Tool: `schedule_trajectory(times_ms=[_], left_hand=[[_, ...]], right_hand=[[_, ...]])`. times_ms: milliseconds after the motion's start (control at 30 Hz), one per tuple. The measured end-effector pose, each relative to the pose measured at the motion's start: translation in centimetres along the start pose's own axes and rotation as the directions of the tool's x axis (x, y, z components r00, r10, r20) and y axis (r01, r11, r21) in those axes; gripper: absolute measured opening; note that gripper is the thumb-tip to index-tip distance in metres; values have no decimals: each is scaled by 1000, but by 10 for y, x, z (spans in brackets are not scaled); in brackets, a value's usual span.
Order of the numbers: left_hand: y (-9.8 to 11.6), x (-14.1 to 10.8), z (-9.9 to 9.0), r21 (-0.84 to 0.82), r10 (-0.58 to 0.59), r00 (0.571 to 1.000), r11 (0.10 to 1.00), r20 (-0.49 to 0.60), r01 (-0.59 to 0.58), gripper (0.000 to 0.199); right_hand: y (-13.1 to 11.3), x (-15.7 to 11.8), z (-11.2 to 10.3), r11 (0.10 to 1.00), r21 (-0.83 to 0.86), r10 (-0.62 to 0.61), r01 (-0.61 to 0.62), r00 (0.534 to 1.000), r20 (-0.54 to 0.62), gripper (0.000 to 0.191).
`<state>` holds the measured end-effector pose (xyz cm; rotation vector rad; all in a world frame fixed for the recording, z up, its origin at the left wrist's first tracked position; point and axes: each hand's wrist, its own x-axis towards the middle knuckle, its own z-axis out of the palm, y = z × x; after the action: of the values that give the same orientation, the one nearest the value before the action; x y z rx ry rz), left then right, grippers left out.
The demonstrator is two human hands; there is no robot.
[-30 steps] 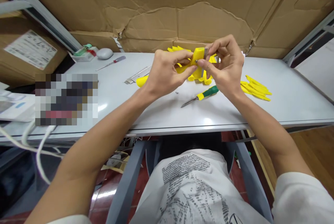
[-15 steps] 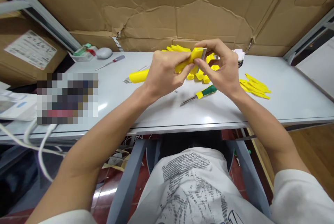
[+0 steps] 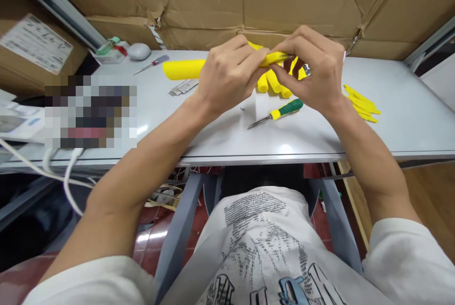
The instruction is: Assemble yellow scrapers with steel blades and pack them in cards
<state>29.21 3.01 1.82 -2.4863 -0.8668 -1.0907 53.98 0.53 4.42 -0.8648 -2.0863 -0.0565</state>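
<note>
My left hand (image 3: 231, 70) is closed around a long yellow handle (image 3: 183, 69), whose rounded end sticks out to the left. At the other end, thumb and fingers of my right hand (image 3: 311, 60) pinch the flat yellow tip, where a thin piece of metal showed earlier; now it is mostly hidden by the fingers. Below my hands lies a green-and-yellow screwdriver (image 3: 279, 114) on the white table. A small screw-like piece (image 3: 242, 108) is left of its tip. Beneath the handle rests a flat metal blade piece (image 3: 184, 87).
Several yellow handles (image 3: 273, 82) lie behind my hands. Thin yellow strips (image 3: 361, 104) are piled at the right. Another screwdriver (image 3: 151, 64), a grey mouse (image 3: 138, 51) and a small clear box (image 3: 110, 52) stand at the back left. Cardboard (image 3: 213, 6) closes off the back.
The held handle has turned, from tip tilted up with metal showing to nearly level and edge-on. Its rounded end has swung up off the metal piece on the table. The view has shifted slightly.
</note>
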Motion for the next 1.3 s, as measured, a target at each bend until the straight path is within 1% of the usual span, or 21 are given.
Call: schedule_trajectory(times_ms=[100, 200, 267, 367, 500, 600, 733, 867, 967, 1067, 1167, 1300], left_hand=[[-10, -2, 5, 39, 34, 999, 999, 16, -35, 59], [-17, -3, 8, 53, 67, 996, 996, 55, -70, 61], [-17, -3, 9, 32, 56, 996, 998, 63, -58, 64], [-15, -1, 11, -8, 30, 997, 1000, 69, -29, 67], [-10, 1, 10, -3, 12, 996, 1000, 90, -12, 69], [-4, 1, 5, 8, -26, 996, 1000, 91, 26, 67], [5, 1, -4, 44, -105, 988, 994, 110, 100, 65], [2, 3, -7, 74, -120, 986, 991, 113, 112, 76], [-4, 4, -6, 97, -90, 992, 992, 87, 82, 86], [-6, 4, -6, 120, -58, 995, 992, 77, 48, 90], [-4, 4, -9, 110, -50, 995, 993, 92, 40, 85], [-1, 3, -11, 54, -78, 992, 996, 96, 73, 69]], right_hand=[[6, 0, 6, 1000, 11, 14, -14, 1000, 7, 35], [12, -1, 9, 1000, 1, -2, 2, 1000, 6, 30], [14, -2, 10, 1000, -18, -14, 15, 1000, 12, 28], [16, -2, 9, 999, -35, -3, 5, 999, 47, 28], [14, -2, 7, 999, -3, 39, -39, 997, 72, 31], [9, -3, 5, 998, -9, 60, -60, 996, 61, 31], [5, -3, 3, 996, -36, 79, -78, 996, 47, 34], [4, -4, 3, 996, -55, 80, -76, 994, 76, 39], [5, -5, 6, 997, -44, 63, -60, 994, 86, 42], [6, -6, 9, 997, -32, 68, -65, 994, 90, 44], [7, -7, 10, 996, -71, 57, -50, 992, 109, 41], [4, -7, 8, 993, -113, 34, -17, 989, 143, 29]])
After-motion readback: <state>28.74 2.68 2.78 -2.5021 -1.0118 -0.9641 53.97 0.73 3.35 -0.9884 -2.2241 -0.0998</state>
